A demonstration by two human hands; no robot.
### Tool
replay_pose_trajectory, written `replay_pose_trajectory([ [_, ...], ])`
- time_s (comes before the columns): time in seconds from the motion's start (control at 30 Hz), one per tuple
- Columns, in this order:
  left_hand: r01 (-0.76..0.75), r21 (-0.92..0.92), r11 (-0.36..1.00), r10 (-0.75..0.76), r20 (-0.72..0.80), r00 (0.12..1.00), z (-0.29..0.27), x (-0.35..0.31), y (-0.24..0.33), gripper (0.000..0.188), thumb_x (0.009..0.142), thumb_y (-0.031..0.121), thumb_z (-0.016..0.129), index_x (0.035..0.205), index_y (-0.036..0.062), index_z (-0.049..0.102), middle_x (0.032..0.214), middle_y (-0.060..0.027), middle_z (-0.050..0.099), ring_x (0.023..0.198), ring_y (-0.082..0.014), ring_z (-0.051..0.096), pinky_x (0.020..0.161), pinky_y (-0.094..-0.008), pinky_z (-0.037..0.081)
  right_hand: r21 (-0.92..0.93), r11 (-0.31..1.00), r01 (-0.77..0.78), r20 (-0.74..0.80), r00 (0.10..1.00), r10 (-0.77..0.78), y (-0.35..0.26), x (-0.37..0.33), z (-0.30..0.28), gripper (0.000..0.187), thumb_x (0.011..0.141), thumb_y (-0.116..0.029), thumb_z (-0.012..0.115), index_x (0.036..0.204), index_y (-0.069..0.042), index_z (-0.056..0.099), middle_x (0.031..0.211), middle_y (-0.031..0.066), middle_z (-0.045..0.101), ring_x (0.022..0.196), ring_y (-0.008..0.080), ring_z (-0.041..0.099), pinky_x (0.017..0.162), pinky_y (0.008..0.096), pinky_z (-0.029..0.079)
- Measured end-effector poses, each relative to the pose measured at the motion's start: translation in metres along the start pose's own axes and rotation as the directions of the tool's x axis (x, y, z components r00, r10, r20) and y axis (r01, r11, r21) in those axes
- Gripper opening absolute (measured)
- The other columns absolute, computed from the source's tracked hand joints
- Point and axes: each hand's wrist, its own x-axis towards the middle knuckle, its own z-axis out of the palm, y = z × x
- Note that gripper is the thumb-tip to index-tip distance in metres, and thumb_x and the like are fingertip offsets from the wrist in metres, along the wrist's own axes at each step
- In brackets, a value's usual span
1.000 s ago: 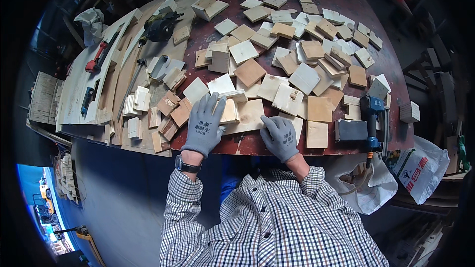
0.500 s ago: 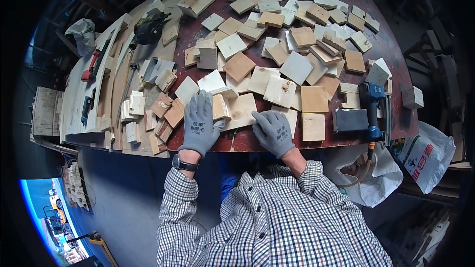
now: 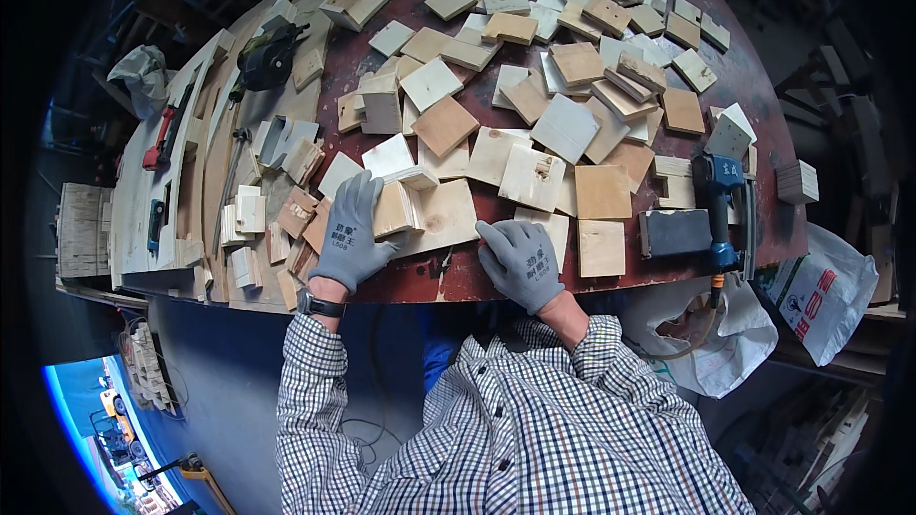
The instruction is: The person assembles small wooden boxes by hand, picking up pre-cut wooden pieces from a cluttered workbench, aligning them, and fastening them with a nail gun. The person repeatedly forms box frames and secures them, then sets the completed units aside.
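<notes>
My left hand (image 3: 353, 236), in a grey work glove, lies with its fingers stretched along the left side of a few small wooden blocks (image 3: 394, 209) standing on edge. Its thumb is spread to the right, below them. These blocks stand against a flat square wooden board (image 3: 448, 212) near the table's front edge. My right hand (image 3: 523, 262), gloved alike, has bent fingers with their tips at the board's right corner. No held thing shows in it, though its finger undersides are hidden. A pale wooden piece (image 3: 549, 227) lies partly under that hand.
Many loose square wooden pieces (image 3: 565, 128) cover the dark red table (image 3: 420, 281). A blue air nailer (image 3: 721, 215) lies at the right. Long planks (image 3: 129, 219), a red-handled tool (image 3: 164, 138) and a black power tool (image 3: 270, 59) are at the left. White sacks (image 3: 730, 348) hang below.
The view has turned slightly, so most of the scene sits a little further left. My left hand stays against the standing blocks, and my right hand remains near the board's corner.
</notes>
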Motion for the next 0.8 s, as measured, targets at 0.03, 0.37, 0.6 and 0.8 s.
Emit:
replay_pose_trajectory([
  [0.03, 0.042, 0.011, 0.999, -0.042, 0.031, 0.999, -0.002, 0.0, 0.005, 0.103, 0.07, 0.029, 0.091, 0.153, 0.008, 0.035, 0.153, -0.0207, 0.041, 0.146, -0.043, 0.037, 0.124, -0.0518, 0.03, -0.004, 1.0, -0.001, 0.001, 1.0, 0.001, 0.0, 0.0, 0.0, 0.039, 0.089, -0.016, 0.072, 0.126, -0.009, 0.065, 0.102, 0.0053, 0.066, 0.088, 0.0265, 0.063, 0.077, 0.0417, 0.048],
  [0.37, 0.196, 0.034, 0.98, -0.198, 0.059, 0.979, 0.004, -0.017, 0.036, 0.107, 0.065, 0.028, 0.092, 0.153, 0.006, 0.035, 0.149, -0.019, 0.043, 0.14, -0.0419, 0.04, 0.117, -0.0527, 0.034, -0.298, 0.952, -0.068, 0.281, 0.947, 0.156, -0.033, 0.027, 0.003, 0.076, 0.079, -0.052, 0.081, 0.136, -0.008, 0.056, 0.095, 0.007, 0.058, 0.087, 0.0244, 0.057, 0.075, 0.0429, 0.042],
  [0.6, 0.253, 0.057, 0.966, -0.256, 0.063, 0.965, 0.001, -0.025, 0.049, 0.118, 0.067, 0.035, 0.092, 0.161, 0.0029, 0.028, 0.15, -0.0195, 0.043, 0.139, -0.0422, 0.039, 0.119, -0.0535, 0.031, -0.258, 0.957, 0.133, 0.461, 0.887, 0.001, -0.036, 0.058, 0.028, 0.06, 0.075, -0.048, 0.083, 0.115, -0.011, 0.059, 0.102, 0.0079, 0.059, 0.091, 0.0275, 0.06, 0.078, 0.0443, 0.044],
  [0.8, 0.258, 0.074, 0.963, -0.266, 0.12, 0.957, -0.004, -0.023, 0.049, 0.116, 0.068, 0.036, 0.09, 0.161, 0.0026, 0.029, 0.149, -0.0195, 0.042, 0.139, -0.0415, 0.038, 0.118, -0.0534, 0.032, 0.014, 0.969, 0.246, 0.479, 0.849, -0.223, -0.007, 0.07, 0.052, 0.032, 0.084, -0.027, 0.073, 0.11, -0.013, 0.062, 0.103, 0.0084, 0.062, 0.09, 0.0298, 0.065, 0.076, 0.0458, 0.05],
])
